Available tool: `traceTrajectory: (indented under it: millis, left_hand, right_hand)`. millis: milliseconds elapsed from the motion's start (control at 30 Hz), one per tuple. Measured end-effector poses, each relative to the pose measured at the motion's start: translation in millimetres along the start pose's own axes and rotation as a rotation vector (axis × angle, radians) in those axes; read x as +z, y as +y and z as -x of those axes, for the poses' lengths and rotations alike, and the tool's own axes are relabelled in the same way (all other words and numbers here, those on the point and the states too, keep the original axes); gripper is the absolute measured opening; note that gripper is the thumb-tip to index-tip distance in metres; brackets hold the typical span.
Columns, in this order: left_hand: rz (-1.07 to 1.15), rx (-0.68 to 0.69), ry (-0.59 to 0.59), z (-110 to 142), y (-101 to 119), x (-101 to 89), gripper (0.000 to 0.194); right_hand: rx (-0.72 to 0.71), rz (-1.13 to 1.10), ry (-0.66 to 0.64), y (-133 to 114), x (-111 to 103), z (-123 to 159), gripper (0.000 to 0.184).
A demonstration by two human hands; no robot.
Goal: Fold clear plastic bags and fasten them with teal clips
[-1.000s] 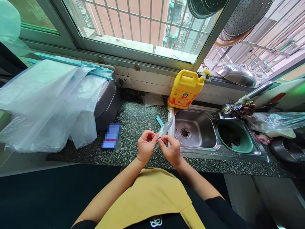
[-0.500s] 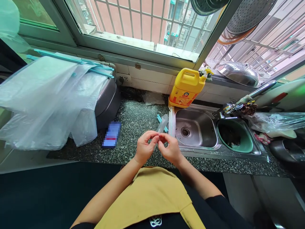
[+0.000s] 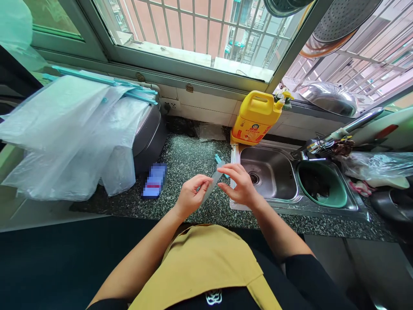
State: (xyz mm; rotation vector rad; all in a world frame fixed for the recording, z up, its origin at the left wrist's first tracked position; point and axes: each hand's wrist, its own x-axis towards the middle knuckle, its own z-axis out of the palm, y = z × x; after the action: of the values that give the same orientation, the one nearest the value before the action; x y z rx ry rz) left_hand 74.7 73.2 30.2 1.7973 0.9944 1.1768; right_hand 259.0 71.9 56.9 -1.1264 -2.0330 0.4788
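A narrow, translucent strip of plastic (image 3: pixel 211 184), perhaps a folded bag, slants up and to the right between my hands above the counter. My left hand (image 3: pixel 192 193) pinches its left edge between thumb and fingers. At the strip's upper end is my right hand (image 3: pixel 240 186), thumb and fingers apart; the fingertips lie close to the plastic, and I cannot tell whether they touch it. Light blue sealing sticks (image 3: pixel 218 159) lie on the counter just behind, partly hidden by the strip and my right hand.
Large clear plastic bags (image 3: pixel 71 133) with blue sticks drape over a dark box (image 3: pixel 151 133) on the left. A phone-like item (image 3: pixel 154 181), blurred out, lies nearby. A yellow jug (image 3: pixel 256 118) stands behind the steel sink (image 3: pixel 274 172), which holds a green basin (image 3: pixel 338 196).
My hands have moved apart from their joined pinch. The right hand has opened and shifted up and right, while the left still pinches the plastic strip, and more of the strip shows.
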Motion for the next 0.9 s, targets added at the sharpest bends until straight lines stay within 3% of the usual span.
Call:
traceTrajectory:
  millis: [133,267,367,500,700,800,900]
  left_hand:
    - [-0.035,0.033,-0.147,-2,8,-21.4,0.019]
    - [0.013,0.015,-0.161,3,9,-44.1,0.018]
    - [0.053,0.005,-0.118,7,7,-56.4,0.019]
    - [0.050,0.045,-0.094,8,9,-64.0,0.018]
    - [0.025,0.090,-0.112,7,10,-69.7,0.018]
    - [-0.008,0.066,-0.083,13,2,-73.4,0.018]
    - [-0.050,0.010,-0.035,20,-8,-75.2,0.019]
  right_hand:
    - [-0.116,-0.033,-0.273,25,-12,-27,0.051]
    - [0.004,-0.236,-0.397,49,-16,-34,0.051]
    - [0.106,-0.386,-0.411,56,-14,-30,0.043]
    - [0.077,-0.509,-0.448,48,-5,-26,0.036]
    - [0.008,-0.393,-0.570,39,9,-25,0.020]
    - [0.041,-0.390,-0.537,38,9,-20,0.020]
    - [0.099,-0.444,-0.388,34,6,-15,0.017]
